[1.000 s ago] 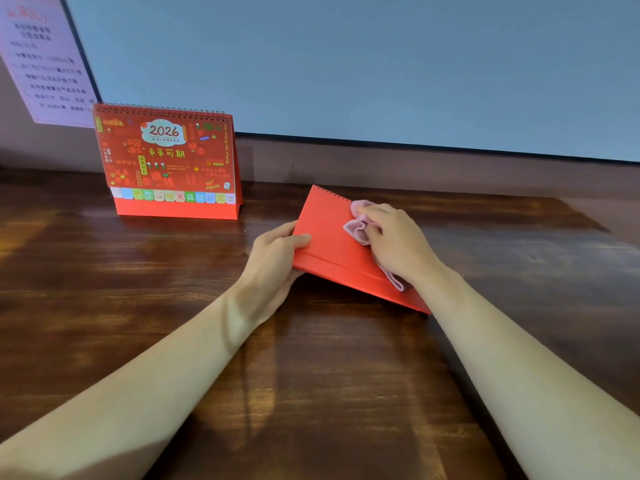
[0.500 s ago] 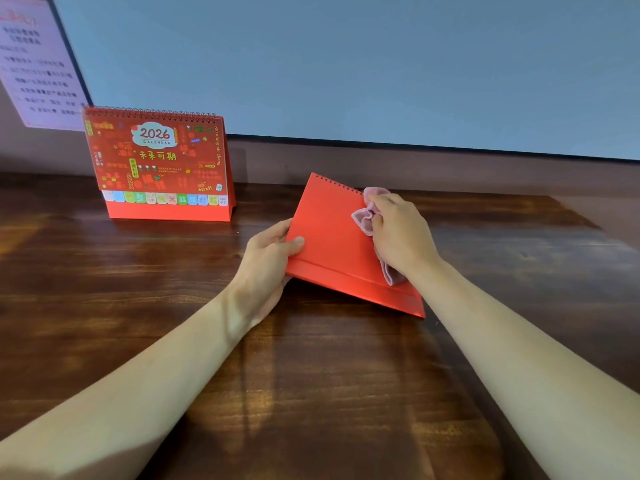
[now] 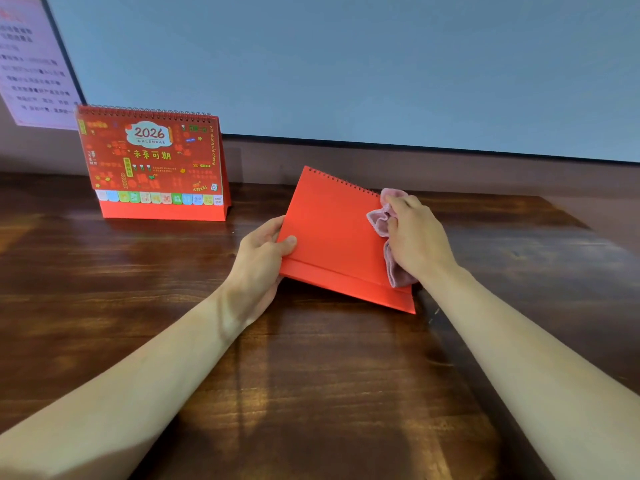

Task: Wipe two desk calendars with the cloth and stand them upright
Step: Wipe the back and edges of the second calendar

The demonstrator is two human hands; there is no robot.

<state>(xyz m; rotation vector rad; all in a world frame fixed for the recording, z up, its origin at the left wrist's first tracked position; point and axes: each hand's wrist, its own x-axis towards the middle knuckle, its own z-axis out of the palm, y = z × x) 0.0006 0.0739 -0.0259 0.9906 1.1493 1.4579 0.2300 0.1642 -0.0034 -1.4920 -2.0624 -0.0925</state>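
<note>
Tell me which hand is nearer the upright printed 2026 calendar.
Left. The left hand sits right of the upright red printed 2026 desk calendar; the right hand is farther right.

Printed calendar (image 3: 152,164) left of and behind held calendar (image 3: 332,233).

Plain red spiral-bound desk calendar (image 3: 332,233), unprinted back. Crumpled dusty-pink cloth (image 3: 384,216). Standing red calendar (image 3: 152,161): yellow-green print, pastel tab row. Dark brown streaked wooden desk (image 3: 311,375).

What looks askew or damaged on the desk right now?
Nothing is damaged or spilled. The plain red calendar sits skewed, gripped by the left hand while the right hand presses the cloth on it; the 2026 calendar stands upright.
</note>
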